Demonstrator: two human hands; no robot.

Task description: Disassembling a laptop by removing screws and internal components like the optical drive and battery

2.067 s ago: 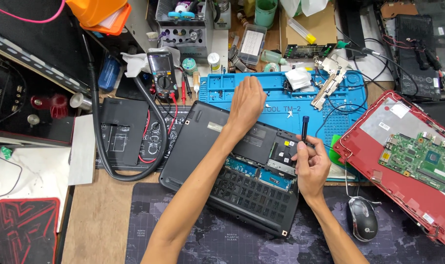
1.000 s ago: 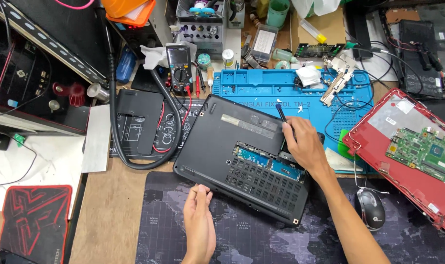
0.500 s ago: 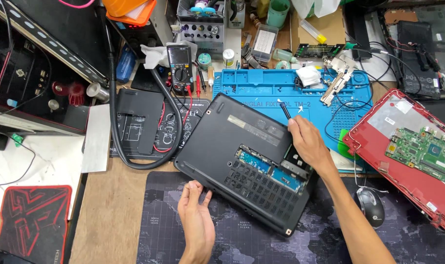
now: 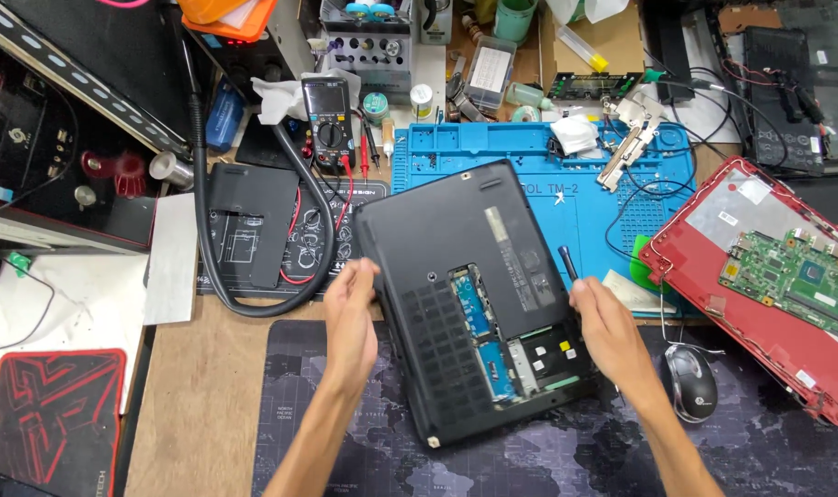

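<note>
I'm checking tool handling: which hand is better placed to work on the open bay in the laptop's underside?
Probably the right hand: it holds the dark tool beside the open bay. The left hand is empty, at the black laptop's far edge.

Blue repair mat (image 4: 622, 198) beyond the fingers, multimeter (image 4: 328, 112) up by the left ones, red opened laptop (image 4: 769, 276) and mouse (image 4: 689, 382) off right.
</note>
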